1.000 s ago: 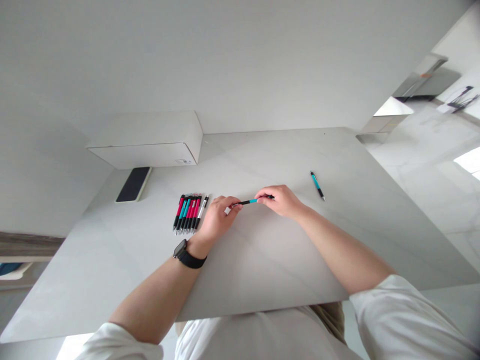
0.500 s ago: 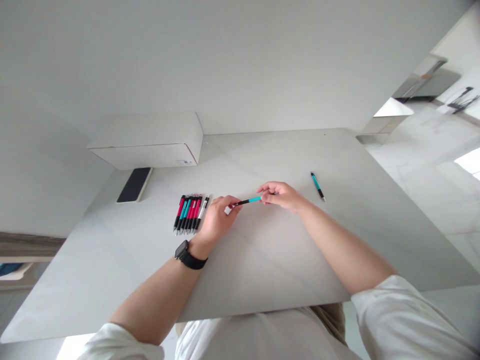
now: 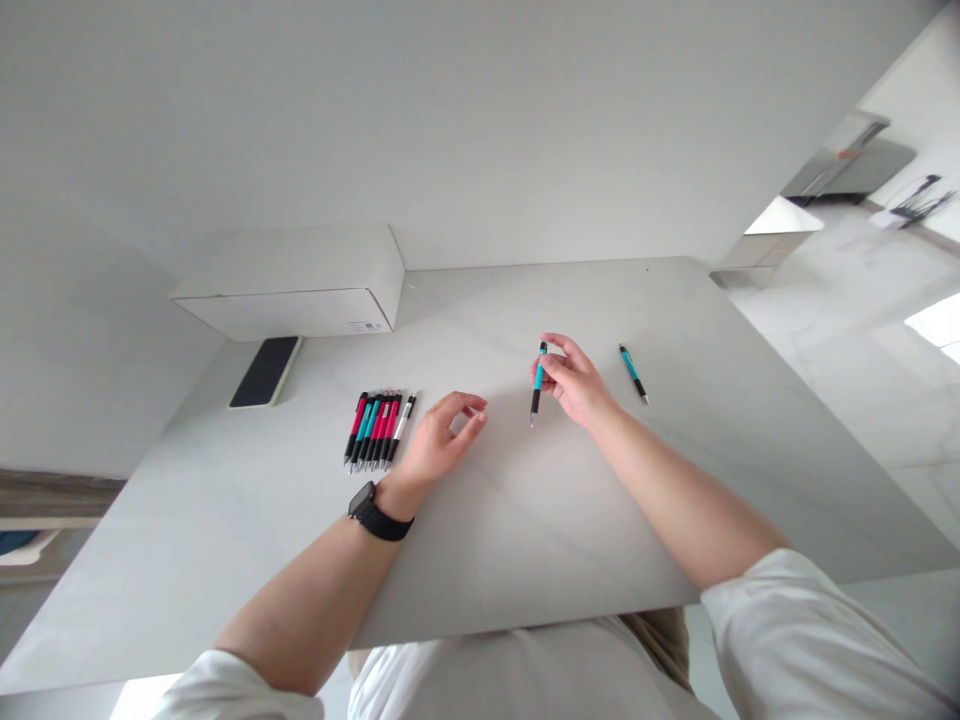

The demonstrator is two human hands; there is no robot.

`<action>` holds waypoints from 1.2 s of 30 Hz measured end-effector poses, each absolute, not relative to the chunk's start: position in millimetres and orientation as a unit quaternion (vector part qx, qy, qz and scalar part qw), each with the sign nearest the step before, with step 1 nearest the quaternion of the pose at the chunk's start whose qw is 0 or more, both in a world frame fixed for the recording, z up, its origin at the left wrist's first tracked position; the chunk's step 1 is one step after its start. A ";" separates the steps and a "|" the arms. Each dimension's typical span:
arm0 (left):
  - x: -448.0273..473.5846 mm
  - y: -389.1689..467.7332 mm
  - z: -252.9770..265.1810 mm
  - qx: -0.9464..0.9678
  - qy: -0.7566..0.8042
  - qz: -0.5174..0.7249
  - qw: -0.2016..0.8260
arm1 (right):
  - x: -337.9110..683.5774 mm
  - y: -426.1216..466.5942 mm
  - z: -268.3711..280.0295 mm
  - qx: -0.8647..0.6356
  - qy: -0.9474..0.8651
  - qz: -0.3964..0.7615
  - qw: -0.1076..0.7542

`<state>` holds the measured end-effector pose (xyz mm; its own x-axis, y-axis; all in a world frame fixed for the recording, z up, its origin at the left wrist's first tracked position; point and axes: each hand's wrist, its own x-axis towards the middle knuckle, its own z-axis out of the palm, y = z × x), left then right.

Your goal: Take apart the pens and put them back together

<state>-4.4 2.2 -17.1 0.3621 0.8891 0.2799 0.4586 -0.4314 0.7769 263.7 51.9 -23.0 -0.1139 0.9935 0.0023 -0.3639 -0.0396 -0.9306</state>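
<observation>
Between the thumb and fingers of my right hand [image 3: 574,382] is a teal pen [image 3: 538,378] with a black grip, its metal tip pointing down toward the table. My left hand [image 3: 442,435] holds nothing; its thumb and fingers are curved with a gap between them. To the left of that hand, red and teal pens [image 3: 373,430] lie side by side in a row. At the row's right end is a white pen [image 3: 403,428] with black ends. Another teal pen [image 3: 633,373] lies alone to the right of my right hand.
A white box [image 3: 300,310] stands at the back left against the wall. In front of it lies a dark-screened phone [image 3: 266,372]. All this is on a pale marbled table [image 3: 510,560], whose right edge slants toward the floor area.
My left hand has let go of the teal pen. My right hand has drawn it away and turned it from nearly level to upright in view, tip down.
</observation>
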 end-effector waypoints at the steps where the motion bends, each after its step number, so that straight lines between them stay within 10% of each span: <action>1: -4.5 2.5 -17.8 0.766 0.439 0.358 0.306 | 265.0 53.2 -24.0 -0.378 -0.417 0.609 0.559; 36: -2.6 4.3 -26.7 0.764 0.442 0.350 0.315 | 269.8 58.8 -33.4 -0.411 -0.459 0.531 0.582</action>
